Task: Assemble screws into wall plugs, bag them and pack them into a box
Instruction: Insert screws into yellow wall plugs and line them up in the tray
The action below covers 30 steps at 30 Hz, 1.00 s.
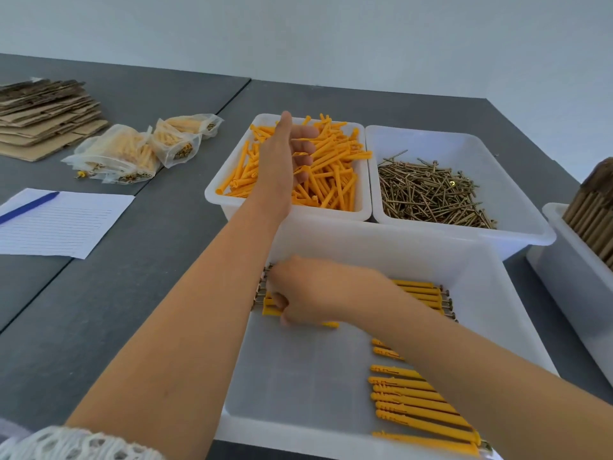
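From the head view, the right hand (318,290) hides part of a row of assembled orange plastic wall plugs (421,290) in the large white plastic tray (491,293) at 6 o'clock, pinching one plug there. The left hand (292,151), at 12 o'clock, grips loose orange plugs (335,174) above their white bin (288,212). Brass screws (428,190) lie at 2 o'clock, and blurred filled clear bags (132,151) rest on the grey bench (83,293) at 10 o'clock.

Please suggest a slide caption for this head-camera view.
Left hand gathers orange wall plugs beside the screw bin; right hand places an assembled plug in the front tray.
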Motion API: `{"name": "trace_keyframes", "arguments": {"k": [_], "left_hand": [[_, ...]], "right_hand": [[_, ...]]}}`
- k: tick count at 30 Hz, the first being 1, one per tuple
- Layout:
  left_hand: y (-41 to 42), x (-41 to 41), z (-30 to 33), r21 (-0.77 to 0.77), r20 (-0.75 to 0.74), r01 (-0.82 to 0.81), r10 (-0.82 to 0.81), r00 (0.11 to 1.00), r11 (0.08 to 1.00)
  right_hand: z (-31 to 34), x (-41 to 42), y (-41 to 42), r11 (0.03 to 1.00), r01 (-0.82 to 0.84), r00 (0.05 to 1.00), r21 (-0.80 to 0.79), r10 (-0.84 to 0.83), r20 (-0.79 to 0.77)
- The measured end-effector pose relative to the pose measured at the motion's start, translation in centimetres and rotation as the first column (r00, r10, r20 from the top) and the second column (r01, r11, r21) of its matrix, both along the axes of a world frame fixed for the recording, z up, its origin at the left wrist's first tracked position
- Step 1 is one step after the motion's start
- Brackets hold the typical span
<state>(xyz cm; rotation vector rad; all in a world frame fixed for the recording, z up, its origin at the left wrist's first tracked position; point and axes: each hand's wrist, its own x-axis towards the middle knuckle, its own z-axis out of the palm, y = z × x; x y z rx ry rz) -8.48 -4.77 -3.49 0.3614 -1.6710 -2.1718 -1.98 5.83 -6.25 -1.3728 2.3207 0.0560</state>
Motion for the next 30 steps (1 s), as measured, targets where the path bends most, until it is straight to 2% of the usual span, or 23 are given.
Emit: {"name": "trace_keyframes", "arguments": {"k": [5, 17, 20, 23, 25, 27, 29, 30], "left_hand": [[0.0, -0.2, 0.0, -0.008, 0.02, 0.007, -0.007, 1.0, 1.0], [-0.3, -0.9, -0.3, -0.096, 0.039, 0.015, -0.011, 0.999, 0.995], [0.0, -1.3, -0.8, -0.249, 0.008, -0.057, 0.061, 0.998, 0.967], [0.3, -1.6, -1.6, -0.517, -0.105, -0.176, 0.142, 0.984, 0.838], [0.5, -1.6, -2.0, -0.627, -0.131, -0.225, 0.184, 0.974, 0.746], [0.9, -1.6, -2.2, -0.727, -0.116, -0.215, 0.191, 0.975, 0.652], [1.4, -1.5, -2.4, -0.845, -0.077, -0.163, 0.184, 0.98, 0.51], [1.6, -1.5, -2.5, -0.894, -0.054, -0.128, 0.181, 0.982, 0.429]], "right_hand": [[-1.2, 1.2, -0.7, 0.994, -0.057, 0.989, -0.094, 0.044, -0.141], [-1.6, 1.1, -1.1, 0.996, 0.007, 0.987, -0.092, -0.021, -0.161], [-0.2, 0.7, -0.7, 0.994, 0.037, 0.994, -0.101, -0.047, -0.094], [2.9, -1.7, 0.6, 0.975, 0.073, 0.997, -0.209, -0.079, -0.017], [5.3, -3.7, 2.3, 0.92, 0.22, 0.975, -0.326, -0.192, 0.115], [6.8, -5.9, 4.1, 0.755, 0.388, 0.92, -0.529, -0.345, 0.183], [6.3, -8.3, 5.8, 0.517, 0.45, 0.814, -0.728, -0.573, 0.097], [5.6, -9.5, 6.8, 0.454, 0.459, 0.732, -0.763, -0.681, 0.035]]}}
